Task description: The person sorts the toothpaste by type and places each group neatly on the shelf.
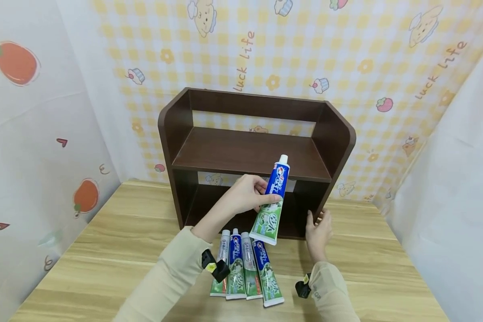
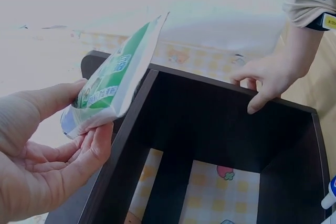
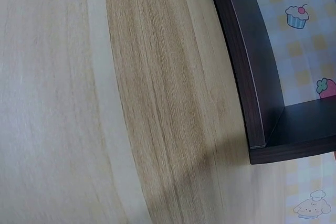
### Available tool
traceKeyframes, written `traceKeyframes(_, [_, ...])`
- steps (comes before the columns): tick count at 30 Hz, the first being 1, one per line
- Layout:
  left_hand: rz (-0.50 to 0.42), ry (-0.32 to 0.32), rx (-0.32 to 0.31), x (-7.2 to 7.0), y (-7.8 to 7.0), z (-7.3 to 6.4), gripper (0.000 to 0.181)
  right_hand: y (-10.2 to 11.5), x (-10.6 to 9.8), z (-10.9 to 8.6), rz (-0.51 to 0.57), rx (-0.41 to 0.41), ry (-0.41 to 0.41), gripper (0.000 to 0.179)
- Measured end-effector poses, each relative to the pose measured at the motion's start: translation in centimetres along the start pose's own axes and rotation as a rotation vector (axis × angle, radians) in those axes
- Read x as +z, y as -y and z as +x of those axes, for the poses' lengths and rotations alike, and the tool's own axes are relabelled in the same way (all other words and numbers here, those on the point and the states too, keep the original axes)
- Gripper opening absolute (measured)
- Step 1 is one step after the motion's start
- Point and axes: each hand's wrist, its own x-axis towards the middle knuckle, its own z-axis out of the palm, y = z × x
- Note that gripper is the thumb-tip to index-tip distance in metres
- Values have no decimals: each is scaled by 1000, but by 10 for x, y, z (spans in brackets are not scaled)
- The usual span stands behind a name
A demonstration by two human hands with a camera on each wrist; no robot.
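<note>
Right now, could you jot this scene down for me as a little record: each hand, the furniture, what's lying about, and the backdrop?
Left hand: holds a blue-and-green Crest toothpaste tube, cap end up, tilted
Right hand: grips the right side panel of the dark brown two-tier shelf
Furniture: that shelf, standing on a wood-grain table
Lying in front of the shelf: two more Crest tubes, alternating with two grey-and-green tubes
Backdrop: yellow checks, printed "luck life"
</note>
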Motion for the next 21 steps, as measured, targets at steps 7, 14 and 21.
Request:
traceKeyframes(7, [-27,10,-32,0,-12,17,47,0,0,-1,15,-3,-7,26])
traceKeyframes(14, [-14,13,-60,-2,-24,32,46,0,-1,-1,9,-7,-15,25])
traceKeyframes(21, [-38,2,-109,-4,-36,50,44,2,-1,-2,12,-15,-19,25])
